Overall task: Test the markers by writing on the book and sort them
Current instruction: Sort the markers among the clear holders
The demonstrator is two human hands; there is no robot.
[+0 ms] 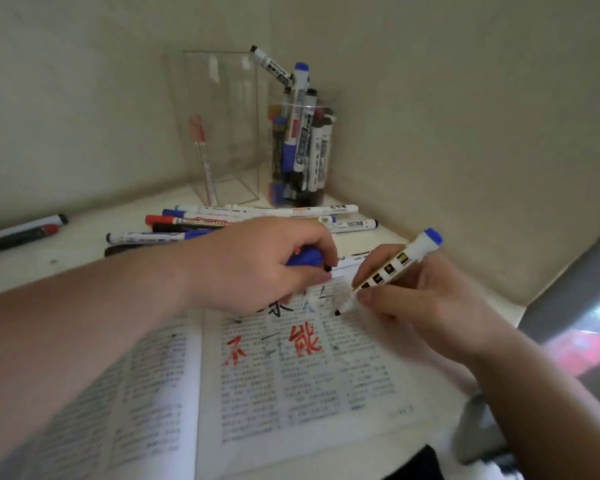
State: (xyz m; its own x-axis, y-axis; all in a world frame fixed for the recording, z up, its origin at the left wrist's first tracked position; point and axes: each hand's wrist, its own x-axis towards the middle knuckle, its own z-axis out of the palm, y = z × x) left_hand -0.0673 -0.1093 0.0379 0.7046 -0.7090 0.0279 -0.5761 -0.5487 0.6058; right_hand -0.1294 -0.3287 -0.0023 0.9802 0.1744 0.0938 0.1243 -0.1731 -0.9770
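An open book [291, 382] lies on the white table, its right page marked with red and black handwritten characters. My right hand [426, 306] grips a white marker with a blue end [402, 261], uncapped, its dark tip touching the page near the top. My left hand [257, 265] rests on the book's upper edge, closed around a blue marker cap [303, 258]. A pile of loose markers [243, 220] lies just behind my left hand. A round clear cup [300, 150] is packed with several markers. A tall square clear box [222, 126] holds a red pen.
Two markers, one with a black cap and one dark with red [21, 233], lie at the table's far left. The walls meet in a corner behind the containers. A grey object [575, 282] rises at the right edge of the table.
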